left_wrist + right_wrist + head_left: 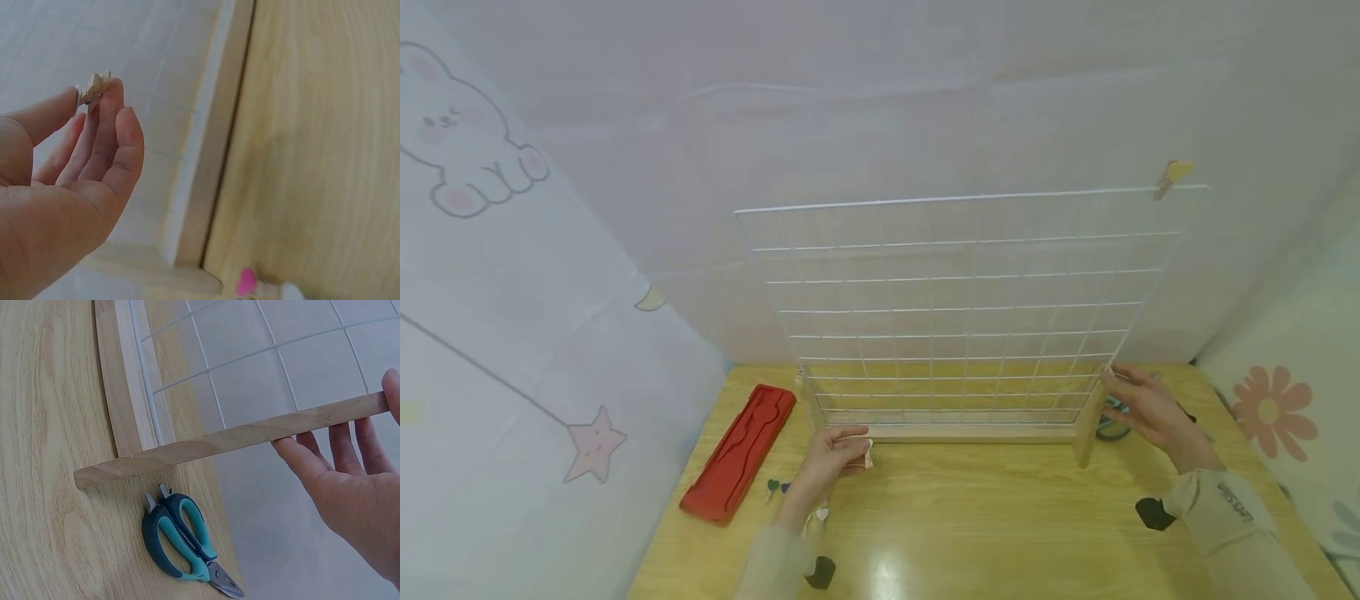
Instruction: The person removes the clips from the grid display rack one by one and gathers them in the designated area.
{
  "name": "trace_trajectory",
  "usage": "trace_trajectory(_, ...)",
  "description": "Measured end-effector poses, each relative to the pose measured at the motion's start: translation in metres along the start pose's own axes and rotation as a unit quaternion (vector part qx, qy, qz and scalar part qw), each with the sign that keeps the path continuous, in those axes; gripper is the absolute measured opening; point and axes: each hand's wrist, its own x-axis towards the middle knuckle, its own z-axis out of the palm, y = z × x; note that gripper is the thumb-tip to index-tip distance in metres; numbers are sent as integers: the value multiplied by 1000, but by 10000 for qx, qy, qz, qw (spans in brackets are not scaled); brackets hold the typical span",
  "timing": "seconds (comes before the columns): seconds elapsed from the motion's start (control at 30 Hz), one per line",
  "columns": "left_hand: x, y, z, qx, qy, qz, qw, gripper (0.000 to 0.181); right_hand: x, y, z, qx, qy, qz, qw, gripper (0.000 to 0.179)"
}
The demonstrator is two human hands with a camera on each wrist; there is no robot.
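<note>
A white wire grid (pixel 977 197) stands upright in a wooden stand (pixel 955 433). My left hand (pixel 833 457), near the grid's lower left corner, pinches a small wooden clothespin (pixel 94 90) between thumb and fingertips. A white piece shows on the clothespin's thumb side. At the right end, my right hand (pixel 1150 408) holds the stand's wooden side post (pixel 237 436), its thumb on one side and its fingers on the other. Another clothespin (pixel 1172 177), with a yellow piece on it, is clipped to the grid's top wire near the right corner.
Scissors (pixel 187 534) with teal and dark handles lie beside the right post. A red molded tray (pixel 741 454) rests on the table's left side. Several small clothespins with coloured hearts, one green (pixel 772 485) and one pink (pixel 247 281), lie near my left forearm.
</note>
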Motion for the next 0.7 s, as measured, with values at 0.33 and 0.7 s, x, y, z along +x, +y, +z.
trace_trajectory(0.33, -35, -45, -39, -81, 1057, -308, 9939, 43, 0, 0, 1, 22, 9, -7, 10000, 83)
trace_trajectory(0.7, -71, -74, -77, 316, 1790, -584, 9816, 40, 0, -1, 1, 190, -30, 6, 9998, 85)
